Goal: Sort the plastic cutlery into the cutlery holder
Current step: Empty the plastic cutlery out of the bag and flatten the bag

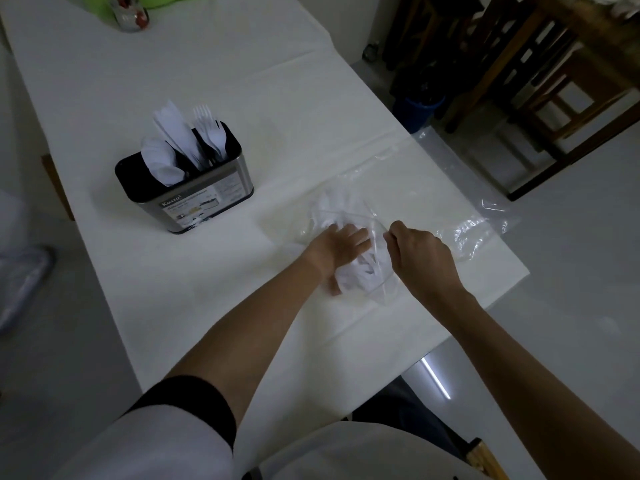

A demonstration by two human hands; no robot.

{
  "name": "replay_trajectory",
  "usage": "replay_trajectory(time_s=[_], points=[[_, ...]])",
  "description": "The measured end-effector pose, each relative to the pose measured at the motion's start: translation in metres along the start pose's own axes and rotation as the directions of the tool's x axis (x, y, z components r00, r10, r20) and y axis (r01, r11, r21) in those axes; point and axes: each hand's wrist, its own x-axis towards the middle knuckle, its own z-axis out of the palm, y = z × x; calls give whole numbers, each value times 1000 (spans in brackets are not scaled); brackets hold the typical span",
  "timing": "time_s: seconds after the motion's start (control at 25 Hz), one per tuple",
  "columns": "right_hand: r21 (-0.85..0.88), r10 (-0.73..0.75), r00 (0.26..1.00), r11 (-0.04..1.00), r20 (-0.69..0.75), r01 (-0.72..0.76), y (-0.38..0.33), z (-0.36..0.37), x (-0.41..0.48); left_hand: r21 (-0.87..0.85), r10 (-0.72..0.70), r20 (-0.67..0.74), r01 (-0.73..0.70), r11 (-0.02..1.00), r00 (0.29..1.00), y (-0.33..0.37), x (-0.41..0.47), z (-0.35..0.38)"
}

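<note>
Nearest to us, we saw the left hand [341, 251] curled over a heap of loose cutlery [356, 271], thumb below and fingers on top, gripping the white pieces. They lay bunched in a crumpled clear plastic bag [478, 230], though we could not tell whether the hand reached inside the film or pressed through it. Just beside it the right hand [420, 252] was closed, its thumb and forefinger pinching a fold of the bag's thin, glossy film. The film spread wrinkled toward the right edge of the table [242, 81], which wore a smooth white cover. Farther off and to the left stood the cutlery holder [183, 181], a rounded rectangular tin with brushed metal walls, a printed label and a black inside. It stood upright, well apart from both hands. In it we counted three groups of white plastic: spoons [161, 164] with rounded bowls at the near left, flat pointed knives [173, 129] in the middle, and forks [207, 128] with slim tines at the far right. At the far end stood a small glass jar [130, 13], and beyond the table's right side a blue bucket [417, 110] sat beside dark wooden chairs [554, 64].
</note>
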Motion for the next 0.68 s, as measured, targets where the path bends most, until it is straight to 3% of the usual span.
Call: replay_trajectory(time_s=[0.16, 0.52, 0.68], points=[[16, -5, 1000, 1000, 11, 4, 3, 4, 1, -79, -17, 53, 21, 997, 998, -2, 2, 4], [13, -42, 999, 999, -20, 43, -3, 7, 0, -171, -63, -20, 59, 984, 998, 2, -16, 13], [-12, -32, 998, 999, 57, 33, -6, 14, -2, -151, -88, -68, 77, 986, 994, 15, -36, 15]])
